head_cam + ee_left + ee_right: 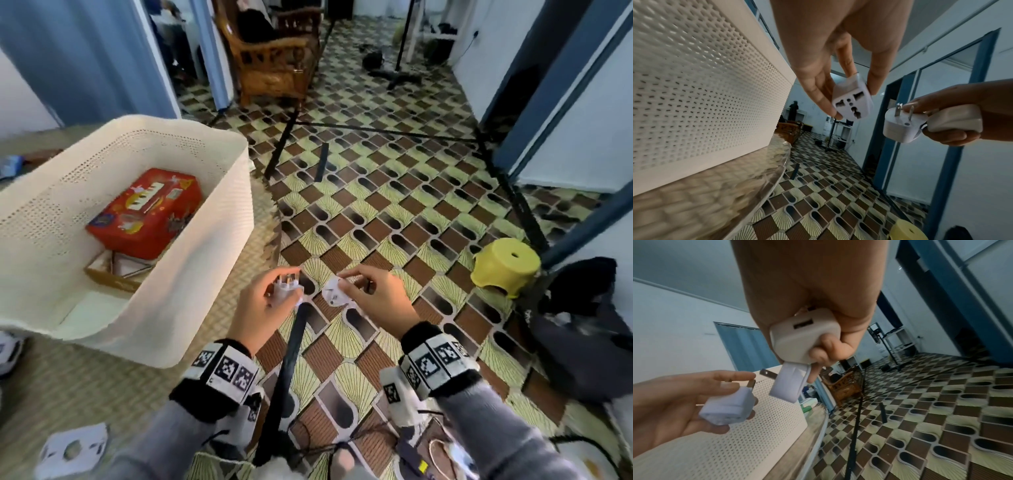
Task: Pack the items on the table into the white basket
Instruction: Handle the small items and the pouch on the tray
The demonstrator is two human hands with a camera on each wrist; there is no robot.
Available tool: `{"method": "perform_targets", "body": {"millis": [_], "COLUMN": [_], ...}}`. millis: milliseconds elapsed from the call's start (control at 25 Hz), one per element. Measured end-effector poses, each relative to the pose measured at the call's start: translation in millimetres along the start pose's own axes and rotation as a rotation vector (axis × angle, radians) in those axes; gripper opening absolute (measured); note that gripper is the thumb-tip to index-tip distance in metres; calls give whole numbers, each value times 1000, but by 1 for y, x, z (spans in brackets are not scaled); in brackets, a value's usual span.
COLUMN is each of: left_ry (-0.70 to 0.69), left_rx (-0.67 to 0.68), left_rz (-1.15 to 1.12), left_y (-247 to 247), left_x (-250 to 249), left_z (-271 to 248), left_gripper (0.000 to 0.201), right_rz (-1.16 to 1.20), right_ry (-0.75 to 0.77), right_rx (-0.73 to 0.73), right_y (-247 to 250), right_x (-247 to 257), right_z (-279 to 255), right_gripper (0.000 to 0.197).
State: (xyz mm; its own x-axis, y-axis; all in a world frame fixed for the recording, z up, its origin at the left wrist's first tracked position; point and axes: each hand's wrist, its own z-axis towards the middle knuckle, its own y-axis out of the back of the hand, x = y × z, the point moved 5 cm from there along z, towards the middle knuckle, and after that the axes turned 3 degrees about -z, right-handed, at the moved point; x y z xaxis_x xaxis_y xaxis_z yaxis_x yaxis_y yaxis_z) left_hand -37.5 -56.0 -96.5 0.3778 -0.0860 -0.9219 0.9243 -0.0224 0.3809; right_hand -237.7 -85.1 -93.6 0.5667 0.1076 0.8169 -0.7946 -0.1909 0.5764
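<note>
Two hands off the table — left hand pinching socket adapter, right hand gripping chargers.

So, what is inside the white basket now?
In the white basket a red box leans over a flat brown carton. What lies under them is covered. Both hands hold adapters outside it.
</note>
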Motion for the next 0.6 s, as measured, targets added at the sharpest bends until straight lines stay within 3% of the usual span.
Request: {"method": "perform_targets", "body": {"millis": [200,360,600], "left_ry": [29,44,-79], "left_rx": [-157,-311,-451], "left_rz": [-41,-63,-6], "left_y": [9,39,109], "left_x": [-16,-31,-61], "left_z": [14,32,77], "left_gripper": [33,28,28], "right_rz": [14,136,276], "right_ry": [113,188,330], "right_rx": [62,105,253], "right_y": [18,19,-4], "right_x": [25,60,130], "right_z": [41,90,178], "right_gripper": [14,23,18]}}
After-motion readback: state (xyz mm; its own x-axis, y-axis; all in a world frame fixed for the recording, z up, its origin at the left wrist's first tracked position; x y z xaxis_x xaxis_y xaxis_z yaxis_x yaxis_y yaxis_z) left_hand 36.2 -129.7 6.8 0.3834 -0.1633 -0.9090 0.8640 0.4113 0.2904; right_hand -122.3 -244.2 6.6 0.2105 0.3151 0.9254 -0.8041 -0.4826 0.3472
